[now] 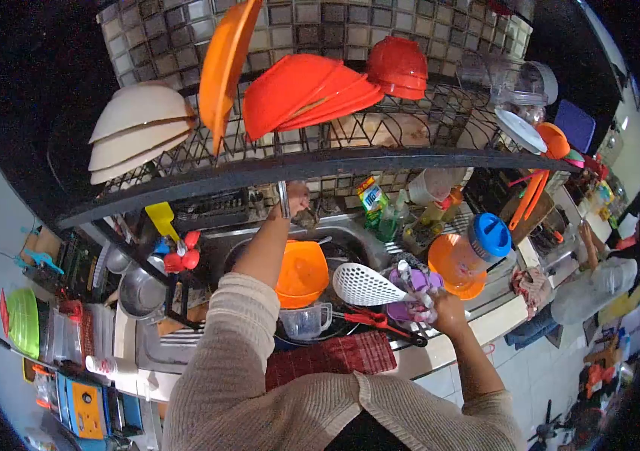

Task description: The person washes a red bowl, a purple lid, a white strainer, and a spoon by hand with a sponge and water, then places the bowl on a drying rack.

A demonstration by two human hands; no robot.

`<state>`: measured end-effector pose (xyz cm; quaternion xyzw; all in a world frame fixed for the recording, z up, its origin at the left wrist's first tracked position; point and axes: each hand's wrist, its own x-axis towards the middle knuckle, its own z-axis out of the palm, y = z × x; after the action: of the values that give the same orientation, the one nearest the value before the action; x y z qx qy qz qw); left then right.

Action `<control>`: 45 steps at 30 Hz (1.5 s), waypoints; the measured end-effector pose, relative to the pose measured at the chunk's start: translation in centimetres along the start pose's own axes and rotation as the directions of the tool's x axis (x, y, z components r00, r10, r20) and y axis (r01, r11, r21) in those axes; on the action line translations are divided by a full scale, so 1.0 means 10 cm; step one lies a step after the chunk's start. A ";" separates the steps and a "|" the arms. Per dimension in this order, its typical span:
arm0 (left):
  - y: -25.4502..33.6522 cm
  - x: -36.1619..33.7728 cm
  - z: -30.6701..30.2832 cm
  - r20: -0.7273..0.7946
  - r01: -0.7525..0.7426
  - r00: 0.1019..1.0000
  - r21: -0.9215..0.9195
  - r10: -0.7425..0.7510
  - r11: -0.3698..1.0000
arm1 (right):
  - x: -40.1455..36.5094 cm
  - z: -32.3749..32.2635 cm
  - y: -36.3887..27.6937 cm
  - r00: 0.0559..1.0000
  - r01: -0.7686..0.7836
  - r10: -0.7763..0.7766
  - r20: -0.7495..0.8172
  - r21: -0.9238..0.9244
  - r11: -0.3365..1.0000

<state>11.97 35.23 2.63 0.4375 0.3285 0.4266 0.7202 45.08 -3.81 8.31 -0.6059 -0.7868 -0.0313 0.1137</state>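
My right hand (448,313) is closed around the handle of a white slotted skimmer (365,285), with what looks like soap foam near the fingers. Just behind that hand sits a purple item (416,281), partly covered by foam. My left hand (298,197) reaches across the sink (222,242) to the wall side, close to a greyish fitting that may be the tap; its fingers are too small to make out. Below the left forearm, an orange bowl (302,272) stands in the sink. A clear plastic measuring jug (305,322) and a red-handled utensil (374,320) lie nearer me.
A black rack bar (320,164) crosses above the sink, under stacked red bowls (309,94) and cream bowls (139,124). A blue-lidded jug (488,244) stands right. Steel pots (142,289) sit left. A red cloth (331,359) hangs at the front edge.
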 end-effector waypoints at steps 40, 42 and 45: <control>-0.97 -2.45 0.71 -0.665 0.164 0.710 -0.163 -0.231 0.973 | 0.88 0.63 -0.84 0.674 -0.660 -0.421 0.607 0.751 0.025; -1.08 -2.58 0.82 -0.550 -0.153 0.829 -0.398 -0.102 0.905 | 0.95 0.99 -0.79 0.653 -0.696 -0.538 0.532 0.702 -0.150; -1.59 -2.43 0.61 -0.209 -0.076 0.977 -0.468 -0.027 0.881 | 0.98 1.09 -0.91 0.645 -0.697 -0.600 0.473 0.686 -0.208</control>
<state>12.12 7.15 -6.97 0.2052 0.2832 0.5465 0.7609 32.44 5.11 0.63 -0.2504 -0.4103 0.8548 0.1958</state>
